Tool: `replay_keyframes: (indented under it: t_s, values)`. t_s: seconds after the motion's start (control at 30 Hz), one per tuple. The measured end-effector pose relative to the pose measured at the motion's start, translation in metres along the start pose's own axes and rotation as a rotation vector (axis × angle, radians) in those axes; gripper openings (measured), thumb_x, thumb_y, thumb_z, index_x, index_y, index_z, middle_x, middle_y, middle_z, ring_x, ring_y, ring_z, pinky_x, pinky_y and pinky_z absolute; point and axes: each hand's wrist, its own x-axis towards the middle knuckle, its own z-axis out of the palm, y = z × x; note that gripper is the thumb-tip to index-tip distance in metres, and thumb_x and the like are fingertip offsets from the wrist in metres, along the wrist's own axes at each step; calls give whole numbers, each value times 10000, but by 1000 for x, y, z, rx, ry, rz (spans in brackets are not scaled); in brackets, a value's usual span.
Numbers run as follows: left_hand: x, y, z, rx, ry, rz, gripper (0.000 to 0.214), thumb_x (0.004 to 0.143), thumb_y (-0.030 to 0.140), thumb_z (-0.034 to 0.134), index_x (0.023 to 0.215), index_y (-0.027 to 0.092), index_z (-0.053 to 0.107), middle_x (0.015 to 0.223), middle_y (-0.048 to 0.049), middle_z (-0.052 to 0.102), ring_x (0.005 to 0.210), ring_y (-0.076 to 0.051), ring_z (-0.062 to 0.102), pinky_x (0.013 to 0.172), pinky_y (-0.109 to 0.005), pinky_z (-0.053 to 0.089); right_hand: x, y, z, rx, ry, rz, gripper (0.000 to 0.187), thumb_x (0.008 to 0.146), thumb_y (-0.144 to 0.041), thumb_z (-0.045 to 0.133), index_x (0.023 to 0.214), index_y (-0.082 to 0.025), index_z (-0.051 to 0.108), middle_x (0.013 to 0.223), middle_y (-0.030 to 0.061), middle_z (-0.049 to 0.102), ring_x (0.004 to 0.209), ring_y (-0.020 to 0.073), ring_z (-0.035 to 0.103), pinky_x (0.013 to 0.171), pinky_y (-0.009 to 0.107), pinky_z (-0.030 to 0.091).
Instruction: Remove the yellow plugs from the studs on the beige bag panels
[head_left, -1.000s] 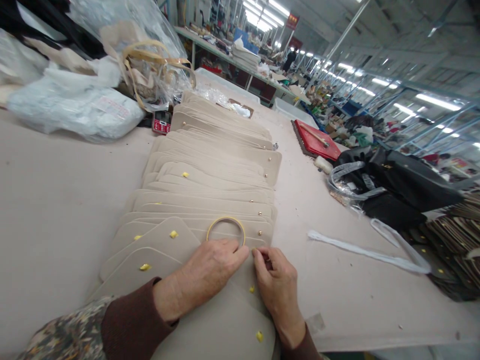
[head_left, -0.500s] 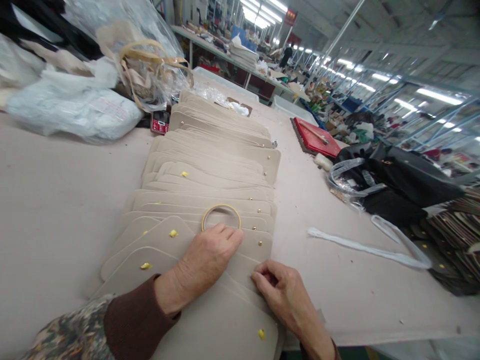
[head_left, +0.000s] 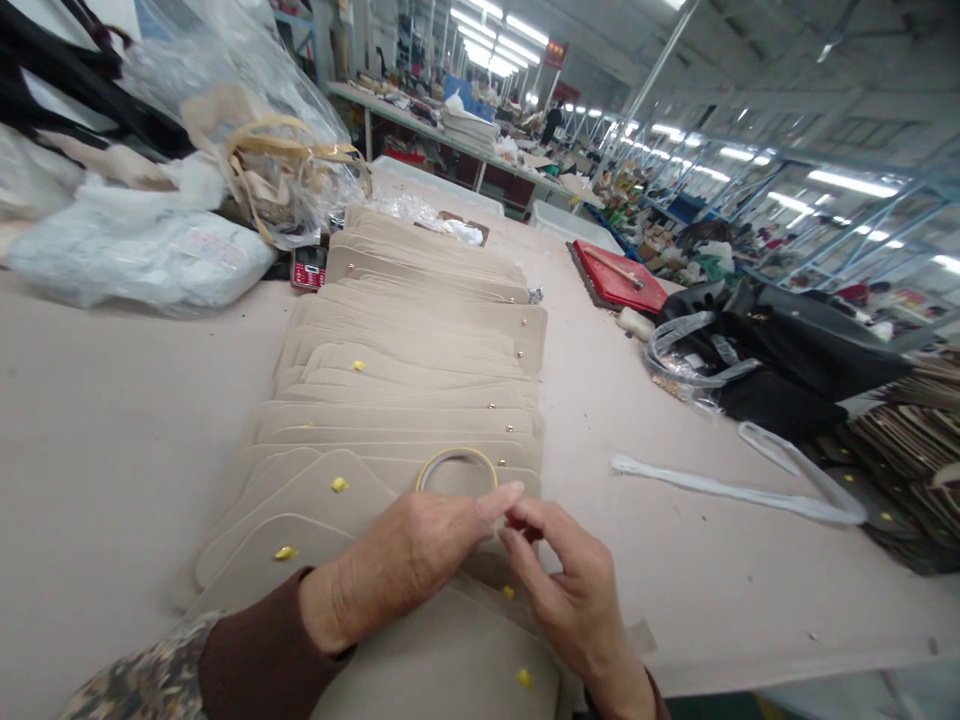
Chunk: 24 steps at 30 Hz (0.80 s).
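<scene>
A thin roll of yellow tape (head_left: 489, 466) is in my left hand (head_left: 420, 535), its ring standing up beyond the closed fingers. My right hand (head_left: 566, 575) is beside it, thumb and forefinger pinched close to the left fingertips. Whatever lies between those right fingertips is too small to make out. Under both hands are overlapping beige panels (head_left: 420, 660) with rounded corners. Yellow tape bits (head_left: 340, 485) cover spots on several panels, one of them just left of my right hand. Small metal studs (head_left: 502, 463) show along the right side of the row.
Plastic-wrapped bundles (head_left: 142, 250) lie at the left back, near a small red box (head_left: 308, 268). On the right are a red board (head_left: 619, 275), black bags (head_left: 795, 350), a white strip (head_left: 720, 490) and stacked dark panels (head_left: 900, 490). The table's front edge (head_left: 795, 680) is at lower right.
My right hand has moved up to meet the left fingertips, and the left hand has turned with the tape roll. A yellow bit now shows on the panel beside the right hand.
</scene>
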Motion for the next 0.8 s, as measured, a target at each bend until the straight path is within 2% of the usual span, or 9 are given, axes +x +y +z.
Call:
replay_keyframes:
  t_s: [0.07, 0.17, 0.27, 0.37, 0.5, 0.6, 0.73, 0.8]
  values:
    - [-1, 0, 3, -1, 34, -20, 481, 1004, 204, 407, 1440, 127, 220, 982, -79, 702, 868, -160, 686, 746, -257, 558, 4, -1, 6, -35, 7, -118, 229, 907, -111, 487, 1029, -202, 659, 896, 69, 715, 818, 176, 659, 745, 287, 542]
    - [-1, 1, 5, -39, 30, -49, 430, 1005, 237, 420, 1400, 146, 275, 971, -72, 702, 861, -167, 692, 725, -260, 562, 6, 2, 12, -102, 18, -221, 255, 895, -67, 468, 1010, -202, 651, 882, 68, 720, 821, 176, 664, 752, 289, 546]
    - [0, 2, 4, -110, -9, -90, 316, 1004, 209, 404, 1315, 173, 361, 983, -57, 688, 873, -163, 679, 742, -265, 548, 5, 6, 14, -165, 26, -239, 212, 880, -60, 482, 922, -194, 640, 795, 52, 705, 743, 170, 659, 694, 275, 534]
    - [0, 2, 4, -140, -29, -111, 173, 997, 168, 380, 1149, 191, 458, 886, -16, 656, 791, -144, 646, 704, -251, 517, 5, 6, 17, -220, 92, -240, 193, 859, -57, 490, 830, -192, 625, 706, 36, 680, 656, 160, 647, 630, 258, 514]
    - [0, 0, 4, -33, 20, -73, 129, 993, 155, 371, 985, 184, 497, 768, 8, 587, 691, -132, 585, 622, -236, 466, 5, 1, 21, -226, 165, -217, 197, 828, -60, 506, 807, -196, 646, 681, 24, 685, 616, 145, 650, 601, 236, 506]
    - [2, 4, -1, 53, 44, -35, 209, 991, 140, 327, 887, 184, 502, 705, 9, 539, 619, -129, 526, 545, -236, 413, 4, -5, 22, -110, 201, -58, 163, 800, -103, 546, 760, -202, 670, 632, 3, 673, 547, 127, 620, 557, 221, 495]
    - [5, 13, -3, 70, 68, 51, 221, 977, 117, 317, 873, 188, 499, 673, 14, 505, 584, -135, 474, 511, -250, 361, 2, -3, 17, 273, 157, 449, 142, 801, -273, 622, 700, -183, 665, 538, -10, 636, 454, 123, 568, 444, 210, 454]
    - [5, 14, 0, 95, 54, 45, 187, 975, 119, 350, 871, 187, 490, 681, 14, 511, 596, -143, 474, 533, -262, 372, -1, 4, 12, 411, 129, 617, 202, 786, -354, 662, 714, -166, 667, 524, -5, 632, 453, 131, 571, 442, 218, 457]
